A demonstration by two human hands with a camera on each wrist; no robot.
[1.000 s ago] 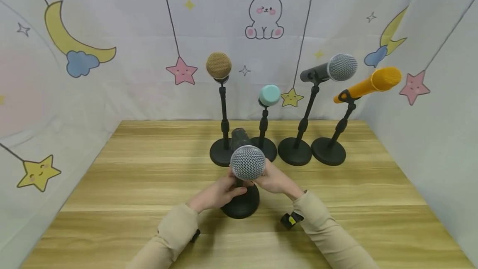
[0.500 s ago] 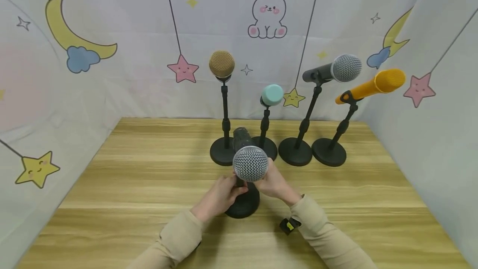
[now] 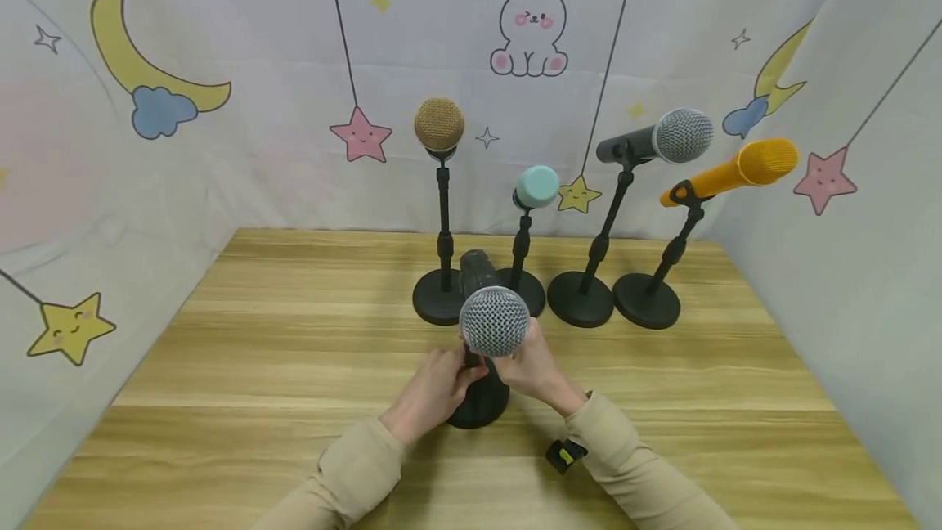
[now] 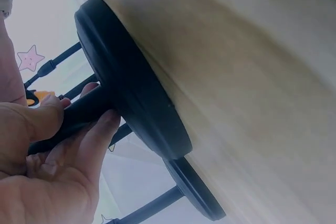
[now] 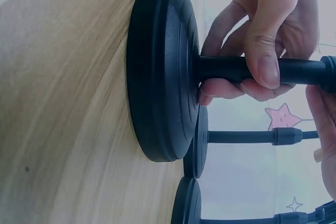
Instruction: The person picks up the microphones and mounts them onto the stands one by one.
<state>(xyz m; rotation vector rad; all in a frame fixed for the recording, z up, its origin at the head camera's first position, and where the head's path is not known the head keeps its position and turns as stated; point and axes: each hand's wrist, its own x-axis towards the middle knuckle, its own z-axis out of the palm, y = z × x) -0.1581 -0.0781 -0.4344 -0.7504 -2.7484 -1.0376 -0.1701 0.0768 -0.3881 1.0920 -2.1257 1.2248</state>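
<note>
A black microphone with a silver mesh head (image 3: 495,322) sits on a short black desk stand (image 3: 480,401) in the middle of the table, its head tilted toward me. My left hand (image 3: 434,387) grips the stand's pole just above the round base; the left wrist view shows thumb and fingers wrapped round this pole (image 4: 86,109). Higher up, my right hand (image 3: 533,362) holds the stand close below the microphone, partly hidden by the mesh head. In the right wrist view, the right hand's fingers (image 5: 324,145) lie against the pole's collar (image 5: 329,74).
Behind stand several more microphones on black stands: a gold one (image 3: 439,124), a mint one (image 3: 537,186), a silver-headed one (image 3: 683,136) and an orange one (image 3: 765,162). The wooden table (image 3: 280,334) meets a printed cloth backdrop (image 3: 280,178).
The head view has shifted slightly. My left hand's fingers have drawn in closer round the pole, and the right hand has turned a little. The stand has stayed in about the same place.
</note>
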